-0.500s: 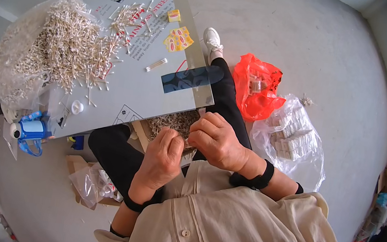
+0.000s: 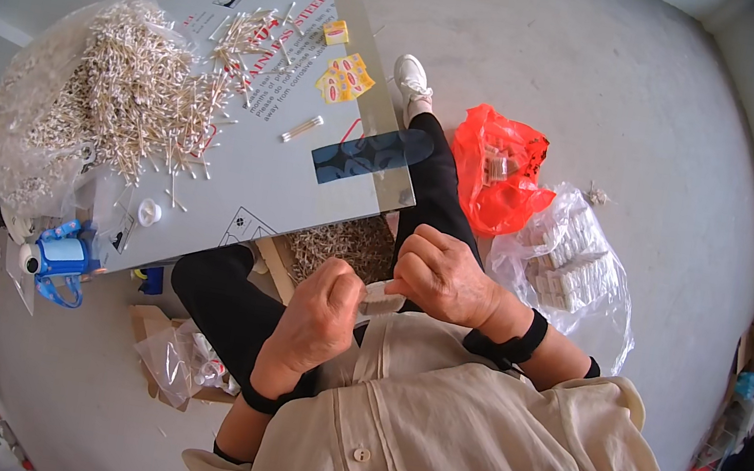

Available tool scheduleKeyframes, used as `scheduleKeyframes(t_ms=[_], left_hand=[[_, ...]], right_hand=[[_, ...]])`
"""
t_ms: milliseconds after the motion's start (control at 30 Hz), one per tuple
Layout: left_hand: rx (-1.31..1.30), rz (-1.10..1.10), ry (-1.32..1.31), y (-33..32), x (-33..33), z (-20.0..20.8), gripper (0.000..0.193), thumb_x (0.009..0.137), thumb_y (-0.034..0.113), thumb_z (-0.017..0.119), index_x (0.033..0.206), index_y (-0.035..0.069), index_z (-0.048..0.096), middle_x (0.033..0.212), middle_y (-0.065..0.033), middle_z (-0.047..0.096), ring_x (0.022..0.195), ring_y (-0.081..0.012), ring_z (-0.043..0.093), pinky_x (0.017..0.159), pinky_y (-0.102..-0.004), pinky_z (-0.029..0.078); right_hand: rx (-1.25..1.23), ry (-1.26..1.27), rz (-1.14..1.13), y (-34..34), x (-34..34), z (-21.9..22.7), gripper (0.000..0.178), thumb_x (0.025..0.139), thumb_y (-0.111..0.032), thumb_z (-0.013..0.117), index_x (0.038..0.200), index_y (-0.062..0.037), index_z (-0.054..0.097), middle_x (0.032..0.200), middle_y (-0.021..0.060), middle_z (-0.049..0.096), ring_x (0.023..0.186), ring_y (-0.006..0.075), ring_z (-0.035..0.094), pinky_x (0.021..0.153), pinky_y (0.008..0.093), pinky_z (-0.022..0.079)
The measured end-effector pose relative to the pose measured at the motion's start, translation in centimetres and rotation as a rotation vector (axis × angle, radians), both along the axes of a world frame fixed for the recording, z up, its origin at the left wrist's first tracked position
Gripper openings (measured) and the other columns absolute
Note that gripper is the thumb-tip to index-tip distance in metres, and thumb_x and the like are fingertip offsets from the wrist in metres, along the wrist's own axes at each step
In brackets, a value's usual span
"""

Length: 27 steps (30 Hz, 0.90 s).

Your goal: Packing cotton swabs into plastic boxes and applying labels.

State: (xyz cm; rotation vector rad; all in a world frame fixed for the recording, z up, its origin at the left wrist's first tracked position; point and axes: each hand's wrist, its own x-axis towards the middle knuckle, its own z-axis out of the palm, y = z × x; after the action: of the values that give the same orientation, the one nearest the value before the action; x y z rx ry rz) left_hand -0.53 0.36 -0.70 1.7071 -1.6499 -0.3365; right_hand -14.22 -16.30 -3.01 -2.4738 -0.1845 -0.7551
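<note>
Close to my lap, my left hand [image 2: 317, 313] and my right hand [image 2: 445, 278] are both closed in pinches. Between them stretches a small, pale, see-through plastic piece [image 2: 379, 301]; its exact kind is hard to make out. Just beyond the hands, a box holds many loose cotton swabs [image 2: 345, 248] under the table's edge. On the table [image 2: 201, 225], a large heap of cotton swabs [image 2: 130, 83] spills from a clear plastic bag [image 2: 18, 105]. A small bundle of swabs [image 2: 302, 128] lies apart, near yellow printed labels [image 2: 346, 80] and a small yellow stack [image 2: 336, 32].
A dark blue strip [image 2: 365, 157] lies across the table corner. A white roll [image 2: 149, 212] and blue bottle [image 2: 61, 255] stand by its near edge. Right, on the floor, are a red bag [image 2: 500, 196] and a clear bag of white packs [image 2: 573, 272]. A cardboard box [image 2: 148, 323] sits left.
My right hand has moved slightly right and nearer to me, away from my left hand. The pale plastic piece now shows between them, and more of the boxed swabs is visible.
</note>
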Motion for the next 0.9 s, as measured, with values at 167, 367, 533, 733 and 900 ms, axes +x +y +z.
scheduleKeyframes(t_ms=[167, 367, 533, 733, 900], left_hand=[[0.014, 0.053, 0.04, 0.3, 0.6, 0.2, 0.019, 0.075, -0.011, 0.06, 0.084, 0.0, 0.047, 0.08, -0.0136, 0.049, 0.073, -0.0337, 0.054, 0.063, -0.0407, 0.047], [-0.007, 0.05, 0.091, 0.3, 1.2, 0.1, 0.018, 0.076, -0.01, 0.06, 0.083, 0.001, 0.047, 0.081, -0.0142, 0.05, 0.075, -0.0343, 0.055, 0.063, -0.0405, 0.046], [-0.06, 0.057, -0.006, -0.3, 1.1, 1.0, 0.018, 0.074, -0.007, 0.064, 0.086, -0.001, 0.054, 0.085, -0.0113, 0.054, 0.079, -0.0311, 0.056, 0.068, -0.0396, 0.047], [-0.172, 0.007, -0.201, -2.0, 0.3, 1.4, 0.02, 0.066, -0.006, 0.066, 0.084, 0.0, 0.059, 0.085, -0.0096, 0.055, 0.08, -0.0288, 0.056, 0.069, -0.0388, 0.048], [-0.138, -0.018, -0.291, -2.1, 0.2, 1.5, 0.018, 0.064, -0.004, 0.063, 0.079, -0.002, 0.054, 0.082, -0.0115, 0.052, 0.077, -0.0294, 0.054, 0.069, -0.0394, 0.049]], right_hand=[[0.23, 0.096, -0.03, -0.3, -0.8, -0.2, 0.025, 0.077, -0.012, 0.074, 0.083, -0.0019, 0.052, 0.08, 0.0102, 0.053, 0.072, 0.029, 0.055, 0.06, 0.0366, 0.047], [0.499, 0.067, 0.01, 0.1, -0.7, 0.2, 0.015, 0.082, -0.004, 0.07, 0.089, -0.0007, 0.058, 0.084, 0.0119, 0.059, 0.076, 0.0304, 0.061, 0.065, 0.0358, 0.05], [0.405, 0.085, -0.011, 0.5, -0.5, 0.0, 0.012, 0.08, 0.0, 0.069, 0.087, -0.0006, 0.059, 0.083, 0.0123, 0.059, 0.074, 0.0294, 0.061, 0.063, 0.0359, 0.05], [0.203, -0.023, -0.036, 1.6, 0.5, 0.2, 0.017, 0.072, -0.002, 0.067, 0.082, -0.001, 0.052, 0.074, 0.0105, 0.049, 0.065, 0.0286, 0.056, 0.058, 0.0369, 0.048], [0.184, -0.042, -0.039, 1.6, 0.5, 0.3, 0.02, 0.068, -0.003, 0.065, 0.083, -0.0005, 0.052, 0.076, 0.0108, 0.049, 0.067, 0.0289, 0.055, 0.059, 0.0372, 0.048]])
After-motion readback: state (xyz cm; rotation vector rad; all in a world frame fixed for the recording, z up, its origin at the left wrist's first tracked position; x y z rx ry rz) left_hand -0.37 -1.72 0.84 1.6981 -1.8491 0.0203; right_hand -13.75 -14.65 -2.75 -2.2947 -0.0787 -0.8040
